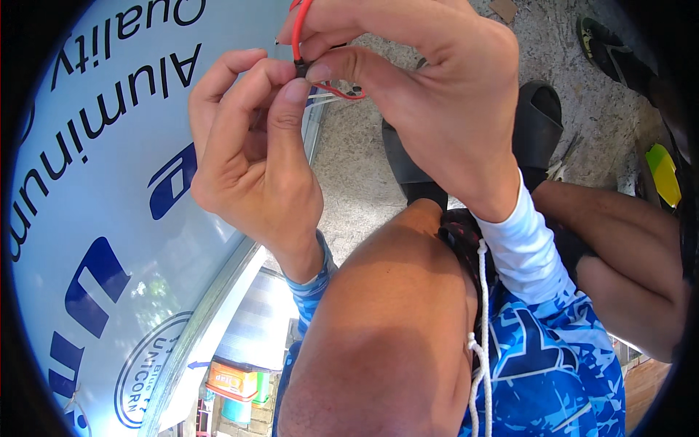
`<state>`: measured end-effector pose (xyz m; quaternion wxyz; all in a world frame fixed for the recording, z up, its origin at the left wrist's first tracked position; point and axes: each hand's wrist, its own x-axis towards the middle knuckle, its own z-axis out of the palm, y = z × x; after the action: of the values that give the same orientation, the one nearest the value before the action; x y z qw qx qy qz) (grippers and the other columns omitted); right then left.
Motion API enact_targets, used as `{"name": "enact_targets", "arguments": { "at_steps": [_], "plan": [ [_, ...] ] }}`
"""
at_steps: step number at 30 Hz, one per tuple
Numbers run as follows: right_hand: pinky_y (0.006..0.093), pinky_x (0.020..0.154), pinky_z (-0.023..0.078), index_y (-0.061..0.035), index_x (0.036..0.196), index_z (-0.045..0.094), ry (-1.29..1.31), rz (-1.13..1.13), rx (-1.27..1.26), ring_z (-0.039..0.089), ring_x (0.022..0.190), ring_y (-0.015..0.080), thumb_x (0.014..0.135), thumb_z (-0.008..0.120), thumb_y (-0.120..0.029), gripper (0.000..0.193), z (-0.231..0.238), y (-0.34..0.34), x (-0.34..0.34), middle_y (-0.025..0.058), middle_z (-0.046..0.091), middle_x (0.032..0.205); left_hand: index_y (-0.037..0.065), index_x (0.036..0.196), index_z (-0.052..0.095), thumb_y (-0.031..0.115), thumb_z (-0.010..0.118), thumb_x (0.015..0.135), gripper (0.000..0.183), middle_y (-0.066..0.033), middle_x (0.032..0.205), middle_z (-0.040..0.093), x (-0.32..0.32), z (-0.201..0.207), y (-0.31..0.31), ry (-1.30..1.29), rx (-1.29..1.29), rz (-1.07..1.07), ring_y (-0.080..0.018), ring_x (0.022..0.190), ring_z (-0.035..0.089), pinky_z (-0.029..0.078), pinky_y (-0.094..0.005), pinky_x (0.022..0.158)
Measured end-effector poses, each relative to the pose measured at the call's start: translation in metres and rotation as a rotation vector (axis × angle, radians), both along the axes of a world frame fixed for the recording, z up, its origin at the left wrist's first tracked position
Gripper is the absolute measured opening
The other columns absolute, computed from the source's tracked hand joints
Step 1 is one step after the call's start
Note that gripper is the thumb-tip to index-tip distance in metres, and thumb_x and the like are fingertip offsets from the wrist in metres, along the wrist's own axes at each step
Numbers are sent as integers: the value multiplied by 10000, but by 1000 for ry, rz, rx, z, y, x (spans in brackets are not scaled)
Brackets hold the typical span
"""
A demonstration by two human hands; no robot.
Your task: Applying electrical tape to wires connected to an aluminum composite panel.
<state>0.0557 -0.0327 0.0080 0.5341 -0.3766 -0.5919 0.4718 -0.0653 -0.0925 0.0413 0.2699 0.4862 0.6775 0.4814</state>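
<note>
A thick red wire (298,36) with a short black piece (300,68) at its lower end is held between my two hands near the top of the view. My left hand (255,146) pinches the black piece between thumb and forefinger, its other fingers loosely curled. Coming in from the right, my right hand (437,102) is closed on the same spot, its thumb tip against the black piece. Thinner red and pale wires (342,90) loop out just below the right thumb. The fingers hide part of the join.
A large white panel (167,247) with blue and black lettering fills the left side. My feet, in black slides (539,124), rest on concrete floor (357,175). Another person's sandalled foot (615,54) and a yellow-green item (662,175) are at right. An orange box (231,380) sits below.
</note>
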Motion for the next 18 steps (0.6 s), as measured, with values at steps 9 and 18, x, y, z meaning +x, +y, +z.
{"name": "enact_targets", "arguments": {
  "at_steps": [9, 18],
  "plan": [
    [341, 808, 511, -63, 900, 709, -232, -124, 132, 639, 649, 159, 674, 792, -53, 241, 10, 3, 10, 27, 693, 681, -74, 964, 692, -82, 704, 806, 158, -192, 1170, 587, -4, 5, -4, -16, -19, -39, -156, 909, 643, 528, -232, 715],
    [311, 769, 506, -44, 924, 729, 203, 143, -45, 643, 716, 180, 669, 807, -60, 267, -18, 5, 6, 60, 714, 775, -57, 891, 714, -121, 729, 742, 163, -244, 1127, 617, -6, 5, -11, 115, -24, -82, -210, 988, 655, 565, -213, 666]
  ]
}}
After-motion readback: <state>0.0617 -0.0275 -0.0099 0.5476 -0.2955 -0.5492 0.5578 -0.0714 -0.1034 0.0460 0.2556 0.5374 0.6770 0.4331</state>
